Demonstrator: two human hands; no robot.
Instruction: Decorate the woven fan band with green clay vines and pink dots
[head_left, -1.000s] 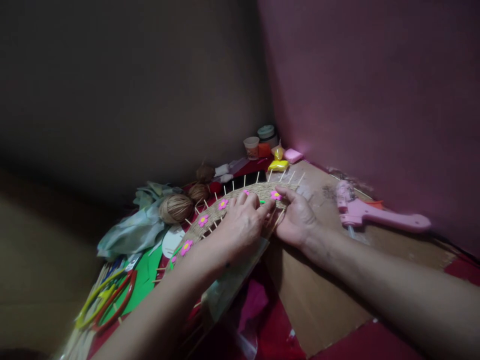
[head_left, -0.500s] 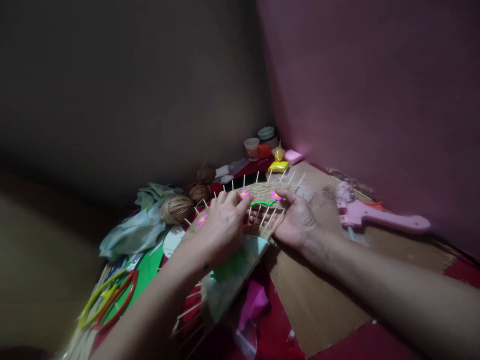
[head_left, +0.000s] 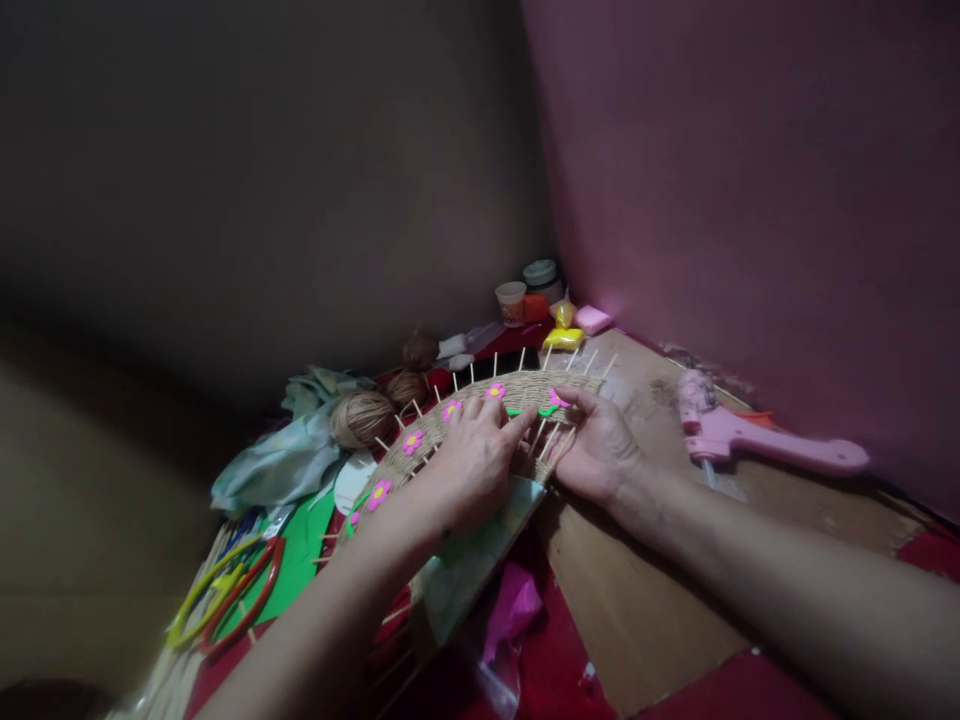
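The woven band [head_left: 525, 383] is tan, finely striped by its strands, with pale cream sticks [head_left: 523, 360] along it. Its flowers [head_left: 412, 442] are bright pink with yellow centres, and a wavy strip [head_left: 551, 411] is vivid green (the brightest line on the tan). The glue gun [head_left: 780, 443] is light pink, the loop handles [head_left: 271, 590] yellow and red, the flat sheet [head_left: 300, 545] green. The bundled cloth [head_left: 277, 465] is mottled pale blue-green, the yarn ball [head_left: 363, 418] brown-tan. Crimson covering [head_left: 559, 650] borders the brown board [head_left: 630, 600]; one wall [head_left: 750, 180] is dusky purple-pink, the other grey.
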